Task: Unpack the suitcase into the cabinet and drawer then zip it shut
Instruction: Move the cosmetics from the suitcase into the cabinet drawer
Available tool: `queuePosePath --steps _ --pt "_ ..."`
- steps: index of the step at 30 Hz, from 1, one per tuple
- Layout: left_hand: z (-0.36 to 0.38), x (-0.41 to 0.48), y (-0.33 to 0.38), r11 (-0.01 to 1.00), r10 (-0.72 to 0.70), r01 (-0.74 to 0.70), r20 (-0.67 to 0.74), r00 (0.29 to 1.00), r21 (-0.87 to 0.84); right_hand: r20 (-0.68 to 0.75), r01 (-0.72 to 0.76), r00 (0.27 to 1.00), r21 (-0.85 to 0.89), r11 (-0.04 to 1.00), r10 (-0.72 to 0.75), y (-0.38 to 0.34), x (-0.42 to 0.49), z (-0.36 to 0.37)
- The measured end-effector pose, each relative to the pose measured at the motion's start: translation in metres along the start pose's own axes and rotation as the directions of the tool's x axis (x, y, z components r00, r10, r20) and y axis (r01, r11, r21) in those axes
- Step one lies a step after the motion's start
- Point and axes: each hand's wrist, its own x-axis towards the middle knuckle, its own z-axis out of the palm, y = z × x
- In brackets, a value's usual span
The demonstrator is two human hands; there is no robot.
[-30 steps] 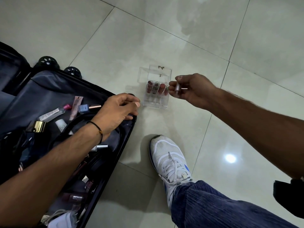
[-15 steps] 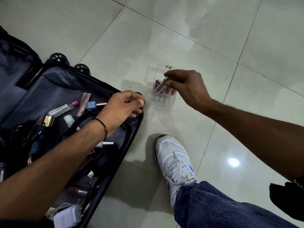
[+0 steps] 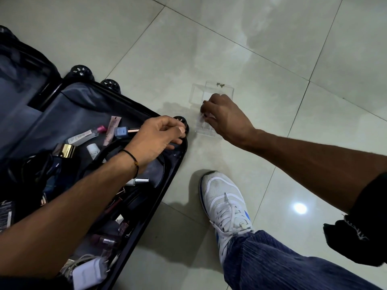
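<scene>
**Lipstick goes into organiser as suitcase unpacking gets under way**

The right hand [image 3: 226, 120] closes its grip on what looks like a lipstick [image 3: 205, 116], lowering it into a clear organiser [image 3: 225, 90] on the floor [image 3: 272, 59] off the suitcase [image 3: 173, 164] corner. The left hand [image 3: 159, 135] curls at that corner, its hold unclear. Many cosmetics [image 3: 100, 132] remain inside, so the next move likely means letting go and reaching back in.

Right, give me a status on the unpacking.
Done: little that shows; no cabinet or drawer is in view. In hand: the right hand reaches its fingers into the clear organiser on the floor, while the left hand rests at the suitcase corner. Left: tubes, a gold-capped bottle and a white charger lie inside, and the suitcase is wide open, unzipped.
</scene>
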Motion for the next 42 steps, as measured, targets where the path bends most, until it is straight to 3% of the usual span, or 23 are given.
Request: queuePosePath --steps 6,9,16,19,24,29,35,39,42 --pt "-0.002 0.001 -0.002 1.000 0.000 0.000 0.007 1.000 -0.009 -0.034 0.035 0.999 0.065 0.997 -0.033 0.004 -0.002 -0.006" --pt "-0.003 0.001 -0.002 1.000 -0.001 0.002 0.007 1.000 -0.006 -0.102 0.017 0.995 0.187 0.982 0.002 0.001 -0.004 -0.015" --pt "-0.018 -0.008 -0.001 1.000 0.004 -0.004 -0.019 1.000 0.017 -0.095 -0.090 0.987 0.351 0.932 0.131 -0.021 0.011 -0.039" --pt "-0.034 -0.018 -0.002 1.000 -0.004 0.005 -0.065 0.998 0.018 -0.048 -0.039 0.997 0.387 0.921 0.062 -0.042 0.025 -0.046" --pt "-0.069 -0.043 -0.012 0.999 -0.008 0.014 -0.175 0.985 0.032 0.133 0.129 0.970 0.419 0.898 -0.202 -0.105 0.057 -0.036" --pt "-0.111 -0.077 -0.038 0.987 -0.141 0.157 -0.250 0.958 0.044 0.364 0.277 0.830 0.389 0.879 -0.423 -0.173 0.080 -0.005" --pt "-0.151 -0.125 -0.080 0.946 -0.293 0.322 -0.310 0.905 0.046 0.470 0.329 0.754 0.335 0.883 -0.460 -0.233 0.081 0.047" --pt "-0.162 -0.163 -0.108 0.896 -0.402 0.436 -0.272 0.874 0.078 0.601 0.538 0.517 0.326 0.777 -0.610 -0.260 0.051 0.063" --pt "-0.164 -0.186 -0.125 0.856 -0.447 0.486 -0.220 0.867 0.176 0.688 0.653 0.334 0.324 0.685 -0.644 -0.274 0.026 0.078"
